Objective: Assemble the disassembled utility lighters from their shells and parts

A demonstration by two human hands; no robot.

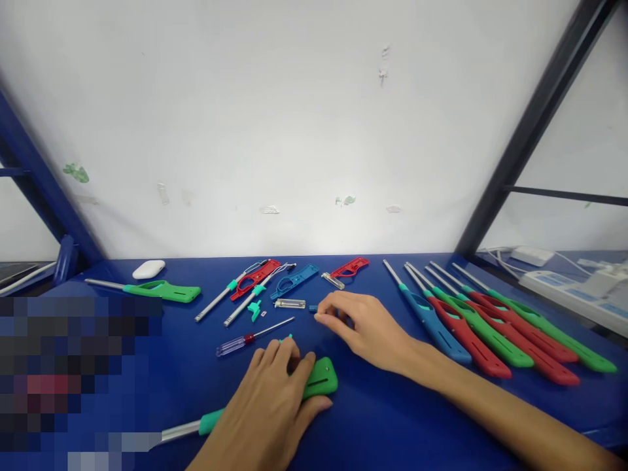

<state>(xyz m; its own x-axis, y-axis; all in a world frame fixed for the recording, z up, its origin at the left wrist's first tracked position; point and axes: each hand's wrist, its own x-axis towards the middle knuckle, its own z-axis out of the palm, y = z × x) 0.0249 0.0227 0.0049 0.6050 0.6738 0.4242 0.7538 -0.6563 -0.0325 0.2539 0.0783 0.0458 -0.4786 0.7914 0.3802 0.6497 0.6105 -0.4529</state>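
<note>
My left hand (267, 402) is wrapped over a green gas lighter (321, 378) in the foreground; its metal tube points to the lower left, and the palm hides its middle. My right hand (367, 327) is at the centre, thumb and forefinger pinched at a small blue part (313, 308) whose end shows beside the fingertips. Just left of it lies a clear fuel tank (290, 303). A screwdriver (252, 337) with a clear purple handle rests beyond my left hand. Nearby are a small teal trigger piece (254, 310) and a blue half-shell (294, 281).
Several whole lighters (471, 330) lie in a row at right. Two metal tubes (216, 299), red half-shells (349, 267) and another tank (333, 281) sit farther back. A green lighter (167, 290) and white case (148, 269) are at left. A power strip (579, 294) stands at far right.
</note>
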